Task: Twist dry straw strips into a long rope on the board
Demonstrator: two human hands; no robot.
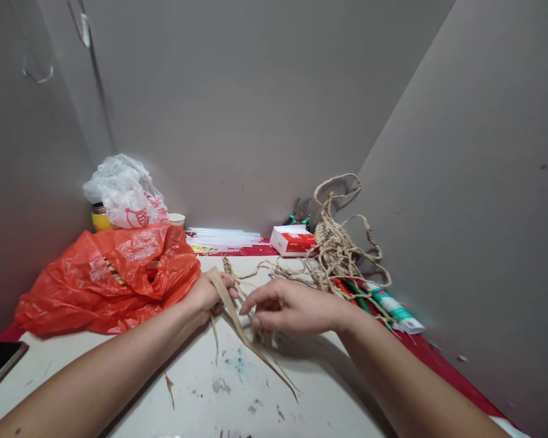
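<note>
My left hand [212, 293] is closed around a long, flat strip of dry tan leaf [237, 322], which trails down to the right over the white table. Thinner strands come out beneath the same hand. Just to its right is my right hand [290, 306], palm down, its fingers bent and apart beside the strands; its lower fingertips are blurred. A braided straw cord [260, 266] runs from near my left hand to a tangled heap of the same cord [338, 249] at the back right.
A red plastic bag [77, 280] sits at left, with a whitish bag [123, 188] and paper cup [177, 219] behind. Translucent sticks [228, 237], a red-and-white box [293, 241] and green-handled pliers [299, 219] lie along the back. A phone [0, 365] rests front left; grey walls enclose the table.
</note>
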